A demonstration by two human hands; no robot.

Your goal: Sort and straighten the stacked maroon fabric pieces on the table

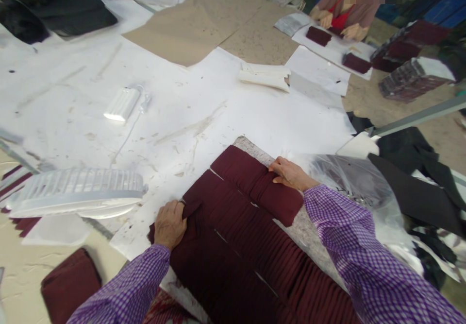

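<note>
Maroon fabric, hands apart, both curled

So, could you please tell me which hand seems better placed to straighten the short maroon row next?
Probably the right hand: it touches the short row, whereas the left hand is at the far end of the longer rows.

No readable text or numbers.

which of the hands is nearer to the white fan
Left. The left hand is on the maroon fabric, right of the fan; the right hand is farther off, across the fabric.
</note>
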